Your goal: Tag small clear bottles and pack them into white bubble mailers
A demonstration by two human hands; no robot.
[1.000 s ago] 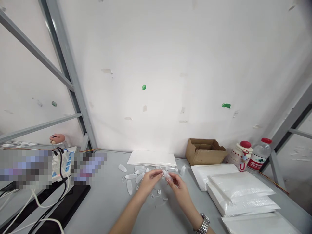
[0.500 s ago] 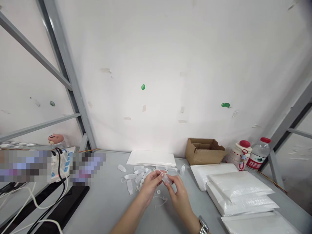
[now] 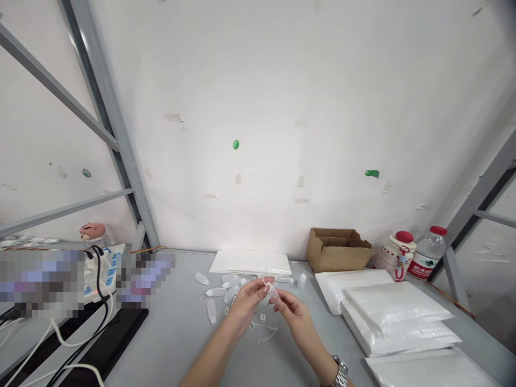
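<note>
A small translucent plastic squeeze bottle is held tilted between both hands above the table. At its upper end, my left hand is closed in a pinch, and a thin white strap loops up there. My right hand has its fingers closed around the lower end. Several similar bottles lie in a loose pile left of and behind my hands, partly hidden by the left one. One bottle stands upright behind the right hand. Below the hands, a small white cap and a thin white strap lie on the table.
White sheets lie against the wall. An open cardboard box, a decorated jug and a red-capped bottle stand back right. White padded packages are stacked at right. A power strip with cables is at left.
The bottle in my hands has tilted more upright, and the strap now shows above it. My right fingers have slid toward its lower end, and the right wrist has shifted slightly right.
</note>
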